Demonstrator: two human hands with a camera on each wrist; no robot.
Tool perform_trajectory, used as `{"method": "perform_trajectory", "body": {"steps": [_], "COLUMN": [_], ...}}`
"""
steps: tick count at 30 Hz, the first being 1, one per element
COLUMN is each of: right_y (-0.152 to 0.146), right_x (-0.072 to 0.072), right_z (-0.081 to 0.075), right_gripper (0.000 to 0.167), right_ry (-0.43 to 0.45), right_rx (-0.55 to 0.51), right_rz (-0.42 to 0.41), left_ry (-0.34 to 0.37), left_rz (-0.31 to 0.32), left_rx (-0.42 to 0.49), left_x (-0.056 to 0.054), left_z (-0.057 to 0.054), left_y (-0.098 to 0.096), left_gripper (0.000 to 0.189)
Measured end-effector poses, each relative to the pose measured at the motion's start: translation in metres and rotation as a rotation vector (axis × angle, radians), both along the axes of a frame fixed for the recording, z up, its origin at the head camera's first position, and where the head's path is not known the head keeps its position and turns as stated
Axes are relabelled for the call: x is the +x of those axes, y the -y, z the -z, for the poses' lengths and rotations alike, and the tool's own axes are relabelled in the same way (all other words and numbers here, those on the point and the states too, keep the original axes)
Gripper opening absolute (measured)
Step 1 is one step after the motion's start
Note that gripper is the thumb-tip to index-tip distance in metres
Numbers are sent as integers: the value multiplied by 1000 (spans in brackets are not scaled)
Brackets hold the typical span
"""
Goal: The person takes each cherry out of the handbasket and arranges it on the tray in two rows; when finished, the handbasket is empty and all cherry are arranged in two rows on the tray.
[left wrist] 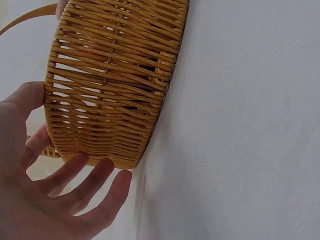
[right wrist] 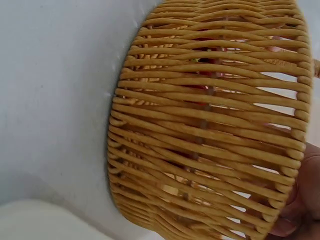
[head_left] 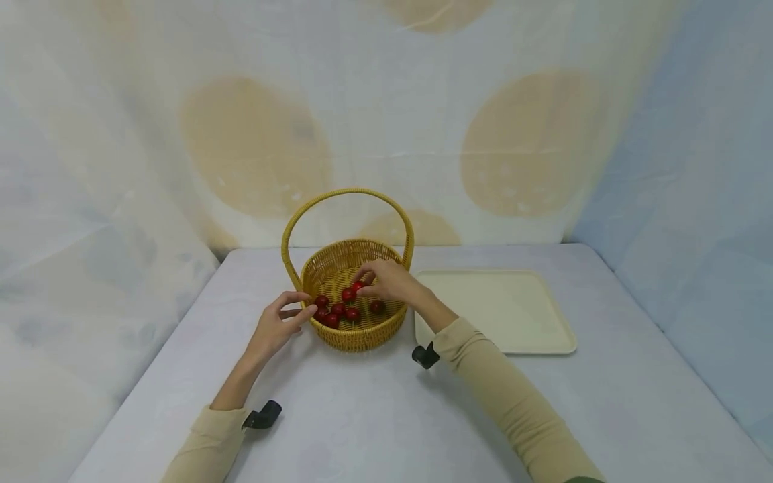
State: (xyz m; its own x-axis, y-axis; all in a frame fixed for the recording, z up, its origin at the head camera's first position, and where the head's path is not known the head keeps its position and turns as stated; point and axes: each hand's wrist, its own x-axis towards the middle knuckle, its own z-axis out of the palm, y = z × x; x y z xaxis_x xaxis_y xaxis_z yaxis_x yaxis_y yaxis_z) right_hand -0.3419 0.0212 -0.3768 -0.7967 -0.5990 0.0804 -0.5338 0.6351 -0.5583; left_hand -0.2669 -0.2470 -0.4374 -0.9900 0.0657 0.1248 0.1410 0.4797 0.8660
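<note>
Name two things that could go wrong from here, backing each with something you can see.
First, the round cherry between the fingertips of the right hand could slip and knock the loose cherries nearby. Second, the left hand touches the rim of the basket, so a careless push might shift or tilt it.

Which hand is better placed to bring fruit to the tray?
Probably the right hand: it's at a red fruit, with the tray on its side. The left hand touches the basket on the other side.
</note>
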Motion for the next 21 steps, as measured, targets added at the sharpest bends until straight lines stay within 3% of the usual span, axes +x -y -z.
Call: {"method": "perform_trajectory", "body": {"steps": [6, 10, 17, 21], "right_y": [-10, -16, -28, -34], "right_x": [6, 9, 10, 14], "right_z": [-8, -10, -16, -22], "right_gripper": [29, 30, 30, 30], "right_ry": [-34, -55, -89, -75], "right_rx": [-18, -13, -20, -30], "right_rz": [-3, -4, 24, 37], "left_ry": [28, 27, 31, 27], "left_rz": [17, 10, 19, 18], "left_rx": [1, -26, -16, -2], "left_x": [14, 19, 15, 4], "left_z": [-26, -33, -30, -15], "left_y": [-13, -16, -15, -9], "left_gripper": [45, 44, 45, 46]}}
